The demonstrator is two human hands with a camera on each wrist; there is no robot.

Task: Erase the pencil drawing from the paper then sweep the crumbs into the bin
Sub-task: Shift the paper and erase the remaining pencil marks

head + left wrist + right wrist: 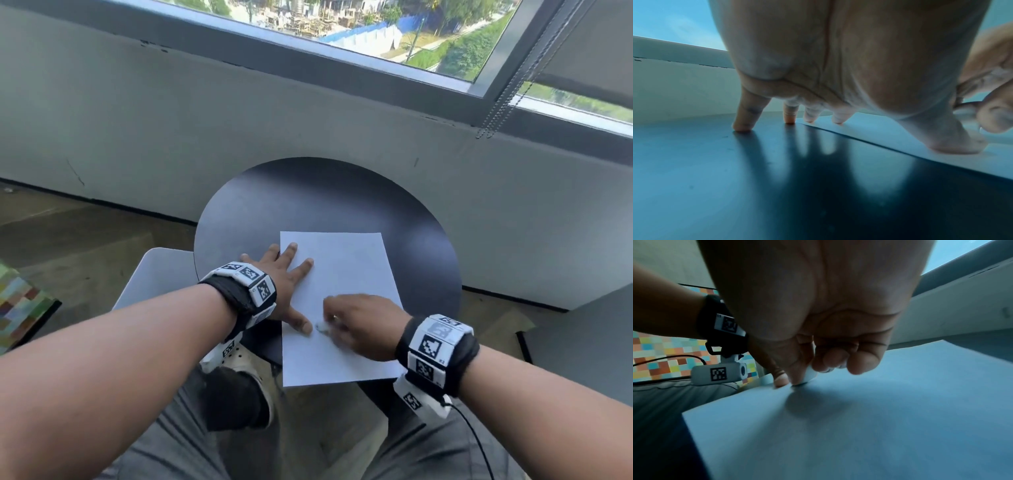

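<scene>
Erasing underway — right hand [359, 325] pinches the eraser [322, 328] against the paper [342, 274], left hand [284, 284] pressing flat; sweeping remains, no bin visible.

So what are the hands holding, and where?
Right hand pinches the small white eraser by its upper sides; left hand only presses the white paper sheet.

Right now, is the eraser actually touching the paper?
Touching. In the right wrist view the eraser, pinched by the right hand, meets the paper at its lower tip with no gap, its shadow starting right there.
</scene>
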